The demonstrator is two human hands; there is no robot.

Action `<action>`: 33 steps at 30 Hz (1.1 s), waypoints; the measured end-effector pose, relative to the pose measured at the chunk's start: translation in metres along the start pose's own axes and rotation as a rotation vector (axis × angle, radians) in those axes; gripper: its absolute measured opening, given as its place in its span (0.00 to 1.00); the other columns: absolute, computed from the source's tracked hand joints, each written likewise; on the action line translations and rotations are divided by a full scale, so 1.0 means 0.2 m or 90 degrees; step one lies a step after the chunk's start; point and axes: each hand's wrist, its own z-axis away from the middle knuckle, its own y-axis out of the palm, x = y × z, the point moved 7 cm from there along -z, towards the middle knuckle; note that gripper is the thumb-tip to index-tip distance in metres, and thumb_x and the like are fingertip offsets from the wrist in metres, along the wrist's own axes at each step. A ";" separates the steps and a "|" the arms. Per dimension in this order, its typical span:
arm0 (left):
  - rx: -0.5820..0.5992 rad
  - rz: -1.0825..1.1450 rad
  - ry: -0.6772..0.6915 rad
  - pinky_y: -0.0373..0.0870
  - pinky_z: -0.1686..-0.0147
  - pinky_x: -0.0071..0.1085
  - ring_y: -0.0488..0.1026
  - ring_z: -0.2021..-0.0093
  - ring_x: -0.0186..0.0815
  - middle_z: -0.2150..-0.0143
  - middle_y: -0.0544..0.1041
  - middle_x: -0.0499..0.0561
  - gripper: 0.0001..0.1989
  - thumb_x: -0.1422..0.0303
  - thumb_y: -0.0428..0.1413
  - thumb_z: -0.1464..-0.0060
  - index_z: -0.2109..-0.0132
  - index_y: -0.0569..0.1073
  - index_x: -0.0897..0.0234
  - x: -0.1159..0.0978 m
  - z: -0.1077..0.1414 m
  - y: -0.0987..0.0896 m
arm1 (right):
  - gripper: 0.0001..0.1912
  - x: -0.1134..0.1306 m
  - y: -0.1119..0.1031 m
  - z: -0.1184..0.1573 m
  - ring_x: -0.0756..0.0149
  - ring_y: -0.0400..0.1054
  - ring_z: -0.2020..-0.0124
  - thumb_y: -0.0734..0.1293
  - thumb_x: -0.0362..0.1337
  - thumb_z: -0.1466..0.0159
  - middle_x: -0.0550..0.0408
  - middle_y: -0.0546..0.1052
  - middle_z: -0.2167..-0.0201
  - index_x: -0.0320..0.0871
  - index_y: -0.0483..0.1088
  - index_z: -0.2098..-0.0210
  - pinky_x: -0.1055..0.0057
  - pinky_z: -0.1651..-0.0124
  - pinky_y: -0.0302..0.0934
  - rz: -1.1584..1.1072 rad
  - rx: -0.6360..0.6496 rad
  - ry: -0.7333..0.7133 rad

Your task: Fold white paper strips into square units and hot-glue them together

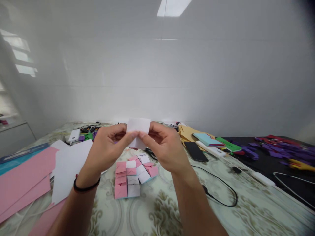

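Note:
A small white piece of paper [138, 125] is held up in front of me between both hands. My left hand [109, 141] pinches its left side, thumb on the near face. On its right side, my right hand [163, 141] grips it the same way, and the two thumb tips meet near the middle of the sheet. The fingers behind the paper are partly hidden. Below the hands, folded pink and white paper pieces [121, 190] lie in two groups on the patterned tablecloth [164, 213].
Pink sheets [27, 180] and white sheets [71, 167] lie at the left. To the right are a black phone [196, 151], a light blue pad [208, 139] and a looping black cable [221, 196]. Purple paper pieces [283, 149] cover a black surface at far right. A white wall [157, 72] stands behind.

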 end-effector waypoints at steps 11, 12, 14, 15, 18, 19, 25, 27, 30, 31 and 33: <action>-0.022 0.000 0.017 0.61 0.77 0.25 0.68 0.77 0.29 0.79 0.75 0.45 0.17 0.61 0.62 0.37 0.74 0.80 0.63 0.00 -0.01 -0.04 | 0.13 0.02 -0.02 -0.01 0.72 0.67 0.73 0.74 0.40 0.36 0.60 0.73 0.77 0.42 0.72 0.75 0.73 0.68 0.63 -0.021 -0.056 -0.006; -0.015 -0.004 0.016 0.61 0.77 0.25 0.68 0.77 0.29 0.78 0.75 0.45 0.18 0.61 0.61 0.36 0.73 0.80 0.63 0.00 -0.01 -0.04 | 0.13 0.01 -0.02 -0.01 0.72 0.67 0.73 0.74 0.40 0.36 0.60 0.74 0.77 0.42 0.73 0.74 0.73 0.68 0.63 -0.018 -0.059 -0.001; -0.016 -0.009 0.018 0.60 0.77 0.25 0.66 0.77 0.28 0.78 0.73 0.45 0.20 0.60 0.59 0.35 0.74 0.78 0.64 0.01 -0.01 -0.05 | 0.12 0.01 -0.02 -0.02 0.72 0.69 0.73 0.74 0.41 0.36 0.59 0.75 0.76 0.42 0.74 0.73 0.73 0.67 0.65 -0.023 -0.054 0.008; -0.027 -0.011 0.020 0.58 0.77 0.26 0.64 0.77 0.28 0.79 0.72 0.45 0.20 0.61 0.59 0.35 0.75 0.77 0.64 0.01 -0.01 -0.05 | 0.11 0.00 -0.02 -0.02 0.71 0.70 0.73 0.74 0.41 0.36 0.59 0.76 0.76 0.43 0.75 0.72 0.73 0.67 0.66 -0.032 -0.053 0.006; -0.055 -0.021 0.018 0.57 0.78 0.25 0.62 0.78 0.28 0.80 0.70 0.44 0.19 0.62 0.60 0.36 0.75 0.77 0.64 0.01 -0.01 -0.07 | 0.07 0.01 -0.03 -0.03 0.70 0.74 0.70 0.76 0.39 0.38 0.60 0.79 0.72 0.45 0.76 0.62 0.72 0.63 0.71 -0.065 -0.052 -0.011; -0.054 -0.023 0.013 0.59 0.77 0.25 0.64 0.78 0.28 0.80 0.71 0.45 0.18 0.62 0.60 0.36 0.74 0.79 0.63 0.01 -0.01 -0.07 | 0.09 0.01 -0.04 -0.03 0.70 0.75 0.69 0.76 0.38 0.38 0.60 0.80 0.71 0.45 0.76 0.59 0.71 0.61 0.72 -0.072 -0.053 -0.018; -0.010 0.055 -0.040 0.69 0.71 0.27 0.73 0.71 0.33 0.71 0.81 0.49 0.09 0.61 0.66 0.42 0.64 0.84 0.62 0.03 -0.01 -0.02 | 0.06 0.03 -0.06 -0.02 0.69 0.75 0.67 0.75 0.37 0.37 0.59 0.80 0.69 0.45 0.76 0.60 0.70 0.61 0.73 -0.052 -0.039 -0.045; -0.017 0.050 -0.036 0.65 0.74 0.26 0.70 0.73 0.31 0.73 0.79 0.48 0.09 0.62 0.67 0.43 0.65 0.84 0.63 0.04 0.00 -0.02 | 0.06 0.03 -0.05 -0.01 0.70 0.74 0.68 0.75 0.36 0.36 0.60 0.78 0.70 0.46 0.76 0.59 0.71 0.62 0.72 -0.050 -0.025 -0.059; -0.037 0.038 0.000 0.63 0.75 0.25 0.67 0.75 0.29 0.75 0.75 0.46 0.09 0.64 0.67 0.43 0.68 0.82 0.64 0.02 0.00 -0.03 | 0.05 0.05 -0.04 0.00 0.71 0.73 0.67 0.74 0.34 0.35 0.61 0.77 0.70 0.47 0.77 0.59 0.71 0.61 0.72 -0.053 -0.017 -0.089; -0.046 0.037 0.013 0.64 0.75 0.24 0.68 0.75 0.28 0.75 0.75 0.46 0.09 0.65 0.67 0.43 0.69 0.82 0.64 0.01 0.00 -0.04 | 0.05 0.05 -0.03 0.00 0.71 0.73 0.66 0.74 0.34 0.35 0.60 0.77 0.68 0.48 0.77 0.59 0.71 0.61 0.72 -0.053 -0.017 -0.098; -0.056 0.048 0.032 0.66 0.75 0.24 0.70 0.74 0.29 0.74 0.77 0.46 0.07 0.66 0.68 0.43 0.68 0.83 0.63 0.00 0.00 -0.04 | 0.04 0.06 -0.04 0.00 0.71 0.73 0.64 0.74 0.33 0.35 0.60 0.78 0.65 0.48 0.77 0.60 0.72 0.60 0.72 -0.053 -0.024 -0.107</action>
